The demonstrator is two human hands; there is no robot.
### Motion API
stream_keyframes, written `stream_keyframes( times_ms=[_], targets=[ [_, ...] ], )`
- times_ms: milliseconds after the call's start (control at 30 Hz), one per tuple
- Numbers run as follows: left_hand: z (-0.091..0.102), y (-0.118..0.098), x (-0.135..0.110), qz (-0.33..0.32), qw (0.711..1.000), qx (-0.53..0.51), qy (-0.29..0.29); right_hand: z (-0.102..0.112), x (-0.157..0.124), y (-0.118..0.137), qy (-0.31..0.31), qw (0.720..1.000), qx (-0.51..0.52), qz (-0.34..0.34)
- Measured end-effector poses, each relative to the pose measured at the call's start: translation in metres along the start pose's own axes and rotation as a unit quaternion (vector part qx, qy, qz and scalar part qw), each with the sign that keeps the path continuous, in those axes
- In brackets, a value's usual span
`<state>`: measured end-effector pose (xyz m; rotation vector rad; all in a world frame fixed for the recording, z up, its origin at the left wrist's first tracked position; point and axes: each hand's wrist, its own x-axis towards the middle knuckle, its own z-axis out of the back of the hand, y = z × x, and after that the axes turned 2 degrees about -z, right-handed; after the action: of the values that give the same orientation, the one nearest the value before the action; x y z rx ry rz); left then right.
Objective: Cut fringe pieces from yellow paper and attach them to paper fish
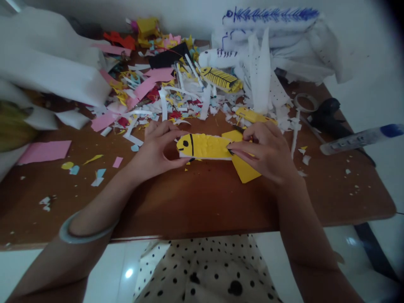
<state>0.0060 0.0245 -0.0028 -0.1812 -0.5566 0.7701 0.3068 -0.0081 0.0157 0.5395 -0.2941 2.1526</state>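
Note:
A flat fish-like craft [208,146] lies near the table's front, with a bumpy yellow top, a white edge and a black-drawn face at its left end. My left hand [159,145] grips that face end between thumb and fingers. At the other end, my right hand [265,147] has its fingertips pinched together on or just above the yellow surface. Something small and dark shows at those fingertips, too small to name. Under the right hand and the craft's right end lies a yellow paper sheet [246,170], partly covered.
Paper scraps [186,103] heap across the table's back. A yellow striped paper fish [221,79], a yellow tool [252,114], a tape roll [306,102], a black glue gun [326,118] and a clear tube [360,139] lie about. Pink paper [46,151] is at left.

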Motion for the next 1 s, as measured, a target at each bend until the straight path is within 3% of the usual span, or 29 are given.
stream_keyframes(
  times_ms=[367,533,733,867,1000],
  targets=[
    [0.0005,-0.0016,-0.0003,0.012,1.000,0.005,0.026,-0.0019,0.0007,0.0020,-0.017,1.000,0.009,0.018],
    [0.0009,-0.0038,0.0001,0.008,1.000,0.003,0.020,-0.0026,0.0009,0.0010,0.002,1.000,0.022,0.011],
    [0.0009,-0.0024,0.0001,0.003,1.000,0.005,0.013,-0.0010,0.0034,0.0046,0.001,0.997,0.079,-0.001],
    [0.0024,-0.0024,-0.0005,-0.011,0.999,0.031,0.000,-0.0018,0.0053,0.0076,-0.013,0.979,0.183,-0.091],
    [0.0041,-0.0046,-0.0015,-0.014,0.997,0.069,-0.015,-0.0052,0.0047,0.0065,0.020,0.937,0.282,-0.206]
  ],
)
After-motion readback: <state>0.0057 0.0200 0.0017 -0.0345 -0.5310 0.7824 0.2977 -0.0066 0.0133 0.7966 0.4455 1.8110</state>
